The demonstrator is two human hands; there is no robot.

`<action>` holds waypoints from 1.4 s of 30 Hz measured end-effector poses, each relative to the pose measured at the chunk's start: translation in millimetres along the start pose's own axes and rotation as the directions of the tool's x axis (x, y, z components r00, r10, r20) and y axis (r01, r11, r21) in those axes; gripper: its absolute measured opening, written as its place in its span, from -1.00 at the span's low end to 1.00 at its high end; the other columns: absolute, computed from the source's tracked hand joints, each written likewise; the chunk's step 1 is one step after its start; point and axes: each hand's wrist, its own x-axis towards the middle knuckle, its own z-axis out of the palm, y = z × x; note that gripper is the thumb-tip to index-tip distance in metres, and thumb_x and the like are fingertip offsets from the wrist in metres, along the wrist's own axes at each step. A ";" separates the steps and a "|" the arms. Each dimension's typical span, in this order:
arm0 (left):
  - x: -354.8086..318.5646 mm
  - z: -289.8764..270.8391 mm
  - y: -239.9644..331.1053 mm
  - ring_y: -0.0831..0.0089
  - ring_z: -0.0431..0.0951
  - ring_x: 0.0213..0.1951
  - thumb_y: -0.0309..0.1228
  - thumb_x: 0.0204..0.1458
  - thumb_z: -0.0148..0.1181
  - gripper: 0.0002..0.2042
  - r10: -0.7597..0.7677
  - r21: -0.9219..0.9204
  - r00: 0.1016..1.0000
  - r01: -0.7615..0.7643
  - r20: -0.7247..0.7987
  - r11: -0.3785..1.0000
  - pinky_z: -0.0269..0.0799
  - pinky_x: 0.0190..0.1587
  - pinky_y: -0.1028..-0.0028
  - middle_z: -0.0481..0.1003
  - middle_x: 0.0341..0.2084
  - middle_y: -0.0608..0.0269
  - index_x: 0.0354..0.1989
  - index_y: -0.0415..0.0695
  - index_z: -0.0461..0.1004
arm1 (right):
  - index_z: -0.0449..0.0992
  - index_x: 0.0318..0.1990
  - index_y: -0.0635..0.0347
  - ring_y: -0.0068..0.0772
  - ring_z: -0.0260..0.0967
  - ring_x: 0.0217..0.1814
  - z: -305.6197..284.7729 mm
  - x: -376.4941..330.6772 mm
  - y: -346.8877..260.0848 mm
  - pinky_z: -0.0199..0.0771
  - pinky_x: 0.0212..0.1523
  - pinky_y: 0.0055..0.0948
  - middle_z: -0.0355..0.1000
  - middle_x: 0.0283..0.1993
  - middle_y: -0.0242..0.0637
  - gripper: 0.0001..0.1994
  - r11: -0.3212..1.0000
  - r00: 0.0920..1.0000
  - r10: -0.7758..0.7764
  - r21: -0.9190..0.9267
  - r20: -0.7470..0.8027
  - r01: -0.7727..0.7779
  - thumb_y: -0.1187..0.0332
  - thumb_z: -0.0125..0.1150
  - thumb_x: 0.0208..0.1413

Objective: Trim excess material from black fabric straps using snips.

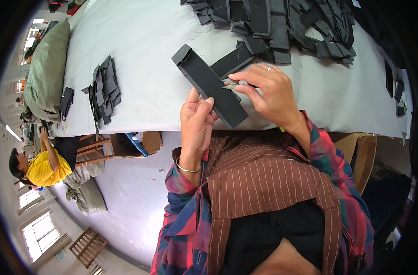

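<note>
My left hand (199, 117) pinches a long black fabric strip (208, 82) between thumb and fingers, holding it tilted above the table's near edge. The strip is flat, with a folded, open-looking upper end. In my right hand (270, 94) is a small pair of thread snips (229, 85), their pale pointed tips touching or just over the strip's right edge. My fingers hide most of the snips. Just behind, another black strip (234, 59) reaches out from a large heap of black fabric pieces (282, 27).
A smaller stack of black pieces (106, 89) lies on the white-covered table (144, 59), left of my hands. Farther left are a stuffed green sack (48, 68) and a small black item (67, 101). Cardboard boxes (365, 158) stand below the table. A person in yellow (48, 169) works at left.
</note>
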 end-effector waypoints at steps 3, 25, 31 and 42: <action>-1.8 10.7 5.0 0.43 0.53 -0.14 -0.58 0.11 -0.04 -0.60 0.016 0.000 1.000 -0.016 -0.021 1.000 0.51 -0.14 0.44 0.45 -0.09 0.04 0.15 -0.31 0.17 | 0.59 -0.27 0.00 -0.33 0.34 -0.42 -5.6 -3.0 -9.0 0.26 -0.34 -0.37 0.41 -0.49 -0.43 -0.82 1.000 1.000 0.013 0.002 0.006 -0.013 0.28 0.30 -0.08; -4.5 8.5 3.9 0.49 0.52 -0.25 -0.57 0.07 0.08 -0.58 -0.157 0.132 0.987 0.159 -0.028 0.978 0.49 -0.18 0.53 0.48 -0.19 0.11 0.13 -0.27 0.20 | 0.57 -0.31 0.05 -0.37 0.27 -0.48 -11.0 -12.1 10.0 0.17 -0.34 -0.42 0.45 -0.42 -0.41 -0.86 0.977 0.982 -0.047 0.212 0.185 0.007 0.36 0.30 -0.08; -8.9 18.7 -2.5 0.36 0.49 -0.45 -0.51 0.03 0.11 -0.54 -0.165 0.116 0.986 0.162 0.018 0.980 0.44 -0.48 0.53 0.43 -0.27 0.04 0.12 -0.25 0.16 | 0.53 -0.30 0.10 -0.30 0.36 -0.42 3.8 -4.0 12.7 0.31 -0.37 -0.38 0.46 -0.44 -0.37 -0.86 0.982 0.985 0.161 0.109 -0.058 -0.154 0.34 0.26 -0.03; -15.1 24.6 -7.4 0.33 0.53 -0.43 -0.60 0.01 0.06 -0.52 -0.184 0.067 0.982 0.180 0.051 0.981 0.49 -0.44 0.49 0.42 -0.26 0.05 0.15 -0.19 0.14 | 0.51 -0.34 0.05 -0.29 0.38 -0.46 8.5 -7.4 12.6 0.32 -0.45 -0.37 0.45 -0.48 -0.38 -0.87 0.989 0.984 0.135 -0.045 -0.115 -0.140 0.27 0.26 -0.03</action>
